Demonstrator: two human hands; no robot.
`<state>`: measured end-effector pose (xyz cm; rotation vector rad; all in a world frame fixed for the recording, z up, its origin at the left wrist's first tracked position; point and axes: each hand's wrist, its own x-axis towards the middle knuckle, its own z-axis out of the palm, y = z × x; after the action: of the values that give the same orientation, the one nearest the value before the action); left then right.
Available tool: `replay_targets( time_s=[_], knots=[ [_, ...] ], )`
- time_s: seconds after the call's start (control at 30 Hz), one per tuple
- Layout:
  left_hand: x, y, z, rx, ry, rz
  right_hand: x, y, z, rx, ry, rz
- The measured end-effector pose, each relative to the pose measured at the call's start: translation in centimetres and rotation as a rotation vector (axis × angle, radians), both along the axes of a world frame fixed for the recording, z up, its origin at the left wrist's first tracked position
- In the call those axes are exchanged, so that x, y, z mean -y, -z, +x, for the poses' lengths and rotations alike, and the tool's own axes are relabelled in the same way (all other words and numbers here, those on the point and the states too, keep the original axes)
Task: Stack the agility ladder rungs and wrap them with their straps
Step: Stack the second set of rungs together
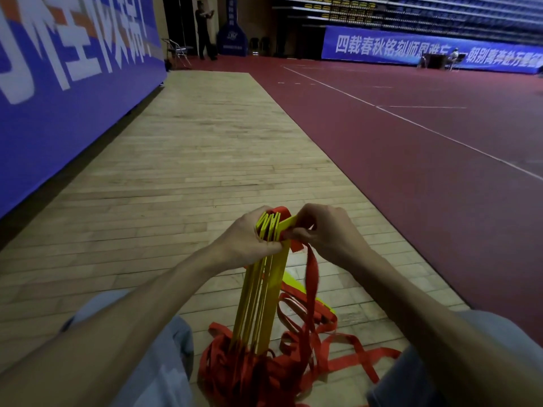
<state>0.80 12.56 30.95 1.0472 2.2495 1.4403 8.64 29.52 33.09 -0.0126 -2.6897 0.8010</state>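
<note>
Head view looks down on me sitting on the wooden floor (182,160), near where its boards meet the red court surface (411,160). My left hand (249,235) is closed around the top of the yellow rungs (266,277), thumb and fingers pinching the bundle so it stands nearly upright between my knees. My right hand (326,230) is also closed, its fingertips gripping the last rung's end and a bit of the red strap (311,271) beside it.

I judge this as late stacking: most rungs are gathered against each other, one end sits askew at the top, and another yellow piece lies on the boards behind the bundle. No wrapping has begun, as far as I can tell.

The rungs are thin, flat, stiff plastic slats, smooth and likely to fan apart if my grip eases. The strap is flat woven webbing, limp, piled in tangled loops around the bundle's foot and trailing toward the court edge.

Next I need to square the slat ends flush, keep the pinch firm, then find a free run of webbing without snagging the loops.
</note>
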Motion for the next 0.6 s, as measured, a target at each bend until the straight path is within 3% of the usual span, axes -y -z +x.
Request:
replay_targets(
  time_s=[0.37,0.6],
  knots=[
    [0.2,-0.1,0.0,0.073,-0.009,0.066,-0.9,0.9,-0.6,0.27,-0.059,0.028],
    [-0.6,-0.1,0.4,0.092,0.011,0.048,-0.3,1.4,-0.8,0.13,-0.064,-0.136]
  ],
)
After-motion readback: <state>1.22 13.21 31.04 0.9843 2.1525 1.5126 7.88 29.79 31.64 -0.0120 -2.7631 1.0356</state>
